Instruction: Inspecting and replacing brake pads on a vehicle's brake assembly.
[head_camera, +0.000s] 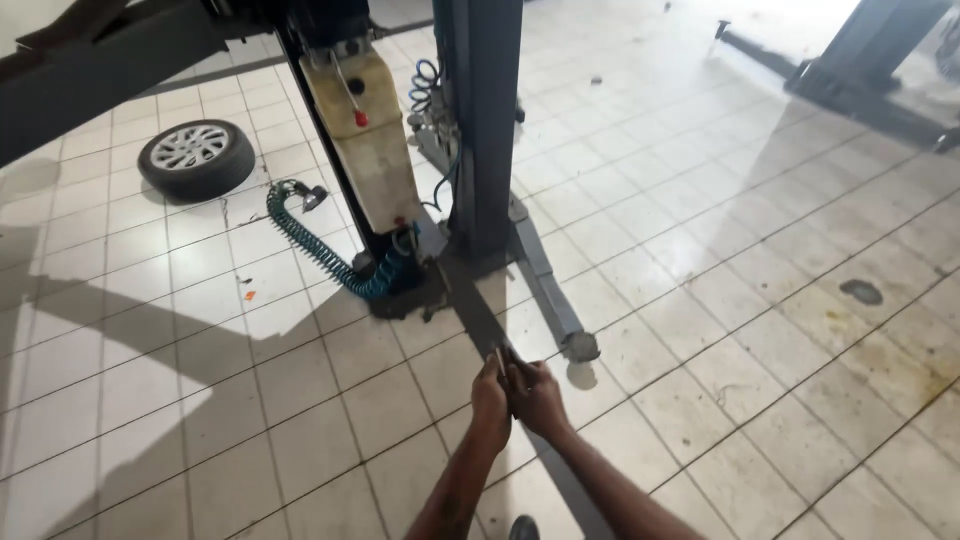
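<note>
My left hand (489, 398) and my right hand (538, 396) are pressed close together low in the head view, above the tiled floor. Both grip a small thin object (502, 356) that sticks up between the fingers; its kind is too small to tell. Just beyond the hands runs a dark flat arm (474, 300) of the car lift, leading to the lift's grey column (483, 120).
A cream plastic tank (365, 135) hangs on the lift post, with a coiled teal air hose (315, 245) below it. A loose wheel (196, 157) lies on the floor at left. A second lift base (850, 70) stands far right. A dark stain (861, 291) marks the tiles.
</note>
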